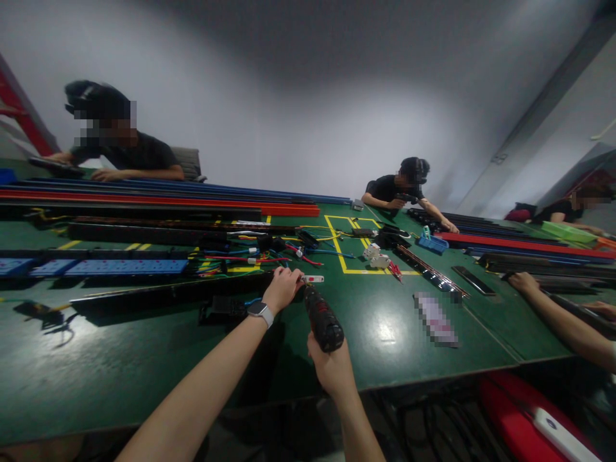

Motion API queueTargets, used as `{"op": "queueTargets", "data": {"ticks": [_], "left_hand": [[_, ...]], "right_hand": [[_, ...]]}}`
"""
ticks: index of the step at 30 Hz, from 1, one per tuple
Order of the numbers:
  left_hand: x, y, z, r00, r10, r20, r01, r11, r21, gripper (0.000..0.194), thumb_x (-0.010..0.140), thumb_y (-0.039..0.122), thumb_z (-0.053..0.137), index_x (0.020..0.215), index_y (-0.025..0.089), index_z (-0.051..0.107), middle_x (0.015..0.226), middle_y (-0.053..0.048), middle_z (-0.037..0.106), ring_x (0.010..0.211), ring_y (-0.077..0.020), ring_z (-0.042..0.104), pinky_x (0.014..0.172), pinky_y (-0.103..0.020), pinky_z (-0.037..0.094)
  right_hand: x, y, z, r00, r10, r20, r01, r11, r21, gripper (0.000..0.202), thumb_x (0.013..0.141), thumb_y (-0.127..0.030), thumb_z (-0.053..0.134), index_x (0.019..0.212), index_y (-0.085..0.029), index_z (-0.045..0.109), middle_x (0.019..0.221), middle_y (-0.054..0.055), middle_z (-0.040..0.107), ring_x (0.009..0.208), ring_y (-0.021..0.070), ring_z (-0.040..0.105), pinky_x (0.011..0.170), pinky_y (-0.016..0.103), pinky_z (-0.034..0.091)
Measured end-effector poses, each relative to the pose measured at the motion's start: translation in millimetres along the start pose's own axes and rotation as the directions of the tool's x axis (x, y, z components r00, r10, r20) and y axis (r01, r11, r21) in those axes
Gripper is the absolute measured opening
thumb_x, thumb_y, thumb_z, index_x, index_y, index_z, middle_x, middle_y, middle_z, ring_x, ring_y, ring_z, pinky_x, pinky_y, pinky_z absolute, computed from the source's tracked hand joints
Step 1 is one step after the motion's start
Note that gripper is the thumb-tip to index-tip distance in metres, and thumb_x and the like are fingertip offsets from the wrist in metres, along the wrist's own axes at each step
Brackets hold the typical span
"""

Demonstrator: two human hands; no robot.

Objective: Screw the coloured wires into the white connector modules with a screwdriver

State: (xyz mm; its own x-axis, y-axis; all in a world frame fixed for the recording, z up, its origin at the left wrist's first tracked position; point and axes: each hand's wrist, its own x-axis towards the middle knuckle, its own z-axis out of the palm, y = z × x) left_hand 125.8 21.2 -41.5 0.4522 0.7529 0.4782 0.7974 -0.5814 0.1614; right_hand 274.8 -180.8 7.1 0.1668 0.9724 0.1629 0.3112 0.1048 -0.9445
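My right hand (331, 362) is wrapped round the grip of a black and dark red cordless drill (323, 321). The drill's nose points away from me and reaches the fingertips of my left hand (283, 287). Those fingers are closed at the right end of a long glossy black strip (168, 292); what they pinch is hidden. Just past them shows a small white piece with a red mark (315, 278). A watch (260, 312) is on my left wrist. Loose coloured wires (250, 256) lie beyond my left hand.
White breaker-like blocks (376, 256) and red pieces (395, 272) lie right of the drill, near a phone (474, 280). Blue socket strips (128, 267) lie left. Long red rails (289, 209) span the back of the green table (375, 359). Co-workers sit around; one's arm (553, 314) reaches in at right.
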Motion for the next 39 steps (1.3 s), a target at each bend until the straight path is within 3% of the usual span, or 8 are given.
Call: {"op": "queueTargets", "data": {"ticks": [16, 39], "left_hand": [[0.2, -2.7, 3.3, 1.0, 0.004, 0.011, -0.003, 1.0, -0.023, 0.027, 0.102, 0.036, 0.044, 0.118, 0.024, 0.062, 0.102, -0.01, 0.068, 0.1, -0.027, 0.059, 0.105, -0.047, 0.033], [0.0, -0.4, -0.2, 1.0, 0.002, 0.003, -0.002, 1.0, -0.012, 0.027, 0.103, 0.037, 0.045, 0.118, 0.023, 0.062, 0.103, -0.009, 0.068, 0.102, -0.0259, 0.059, 0.106, -0.046, 0.032]], "right_hand": [[-0.4, -0.2, -0.2, 1.0, 0.002, 0.003, -0.002, 1.0, 0.003, 0.034, 0.084, -0.033, 0.065, 0.113, -0.016, 0.067, 0.068, 0.002, 0.068, 0.066, 0.021, 0.066, 0.058, 0.027, 0.052], [0.7, 5.1, 1.1, 1.0, 0.004, 0.006, -0.004, 1.0, -0.009, 0.03, 0.085, -0.034, 0.065, 0.109, -0.017, 0.069, 0.066, 0.002, 0.068, 0.063, 0.0216, 0.067, 0.057, 0.028, 0.052]]}}
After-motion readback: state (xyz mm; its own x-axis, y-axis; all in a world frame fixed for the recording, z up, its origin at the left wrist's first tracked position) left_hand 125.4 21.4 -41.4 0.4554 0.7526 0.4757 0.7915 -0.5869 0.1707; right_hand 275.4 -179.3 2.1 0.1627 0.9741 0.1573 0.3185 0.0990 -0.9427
